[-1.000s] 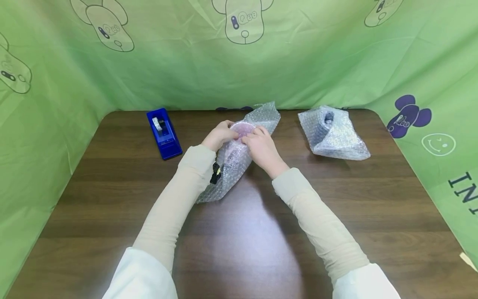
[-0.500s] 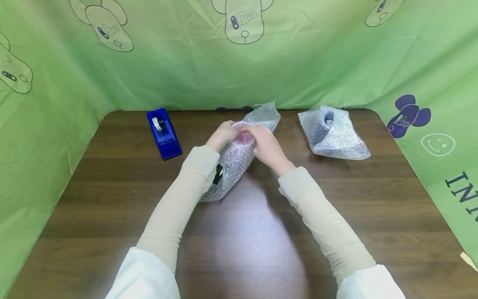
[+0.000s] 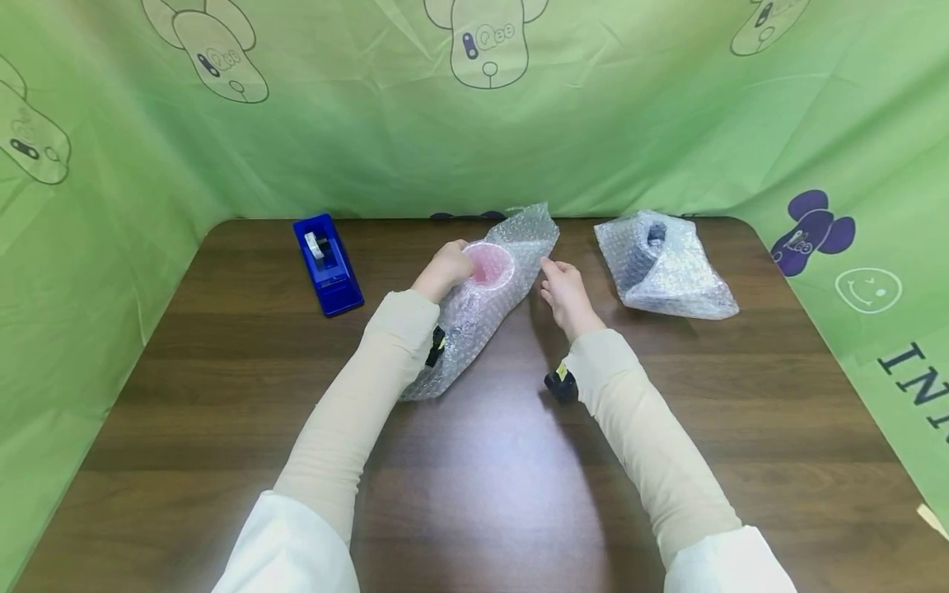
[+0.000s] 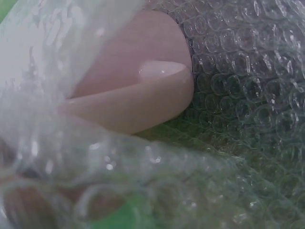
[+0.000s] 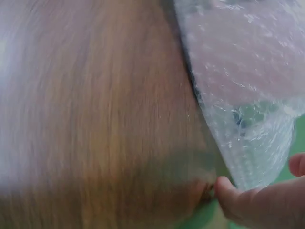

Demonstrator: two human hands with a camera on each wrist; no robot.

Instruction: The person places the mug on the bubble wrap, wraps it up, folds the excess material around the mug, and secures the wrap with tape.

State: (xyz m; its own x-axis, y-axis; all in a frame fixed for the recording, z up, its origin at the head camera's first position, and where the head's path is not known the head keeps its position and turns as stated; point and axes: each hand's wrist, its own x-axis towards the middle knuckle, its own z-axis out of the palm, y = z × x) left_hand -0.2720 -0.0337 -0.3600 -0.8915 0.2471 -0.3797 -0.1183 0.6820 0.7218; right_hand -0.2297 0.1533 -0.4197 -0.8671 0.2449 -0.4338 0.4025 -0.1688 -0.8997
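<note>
A pink cup (image 3: 493, 265) with a pale round rim lies on a sheet of bubble wrap (image 3: 474, 325), partly wrapped in it. My left hand (image 3: 448, 268) holds the cup at the left of its rim. In the left wrist view a finger (image 4: 138, 102) shows between layers of bubble wrap, beside a pink surface. My right hand (image 3: 567, 295) is just right of the wrap's far flap, index finger and thumb forward. In the right wrist view its fingertips (image 5: 228, 193) are right at the wrap's pointed corner, spread apart.
A blue tape dispenser (image 3: 326, 268) stands at the back left of the brown wooden table (image 3: 474, 494). Another bubble-wrapped bundle (image 3: 667, 272) lies at the back right. Green printed cloth (image 3: 371, 140) hangs behind and at both sides.
My right hand has come off the cup's rim and moved right to the edge of the wrap's flap, leaving the mouth of the cup in sight. The left hand stays at the rim.
</note>
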